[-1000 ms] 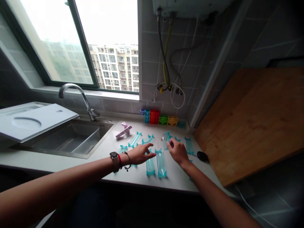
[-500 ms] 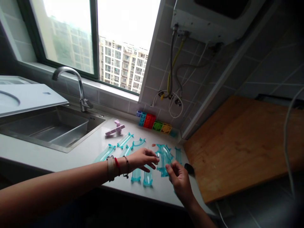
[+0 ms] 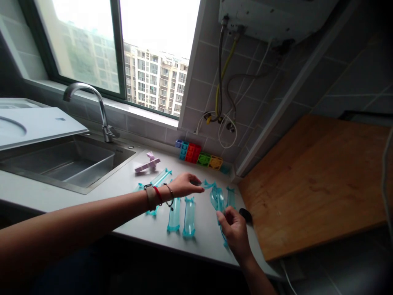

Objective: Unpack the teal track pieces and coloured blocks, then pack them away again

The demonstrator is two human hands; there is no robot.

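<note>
My right hand (image 3: 235, 229) pinches a curved translucent teal track piece (image 3: 217, 197) above the counter's right part. To its left, my left hand (image 3: 187, 185) reaches over the counter, thumb and fingers apart; a small reddish piece seen earlier is out of sight. Close to its fingertips is another teal piece (image 3: 208, 184), and whether they touch is unclear. Two straight teal tracks, one (image 3: 174, 215) beside the other (image 3: 189, 217), lie near the front edge. More teal tracks (image 3: 161, 177) are partly hidden by my left wrist. One teal piece (image 3: 231, 198) lies at the right.
A sink (image 3: 73, 164) with a faucet (image 3: 102, 110) is at the left, partly under a white panel (image 3: 39, 125). Pink blocks (image 3: 147, 164) and a row of coloured blocks (image 3: 193, 153) stand toward the back. A wooden board (image 3: 313, 184) leans at the right.
My left hand has moved up and away from my right hand. The curved piece in my right hand has turned, and the straight tracks near the front show more fully.
</note>
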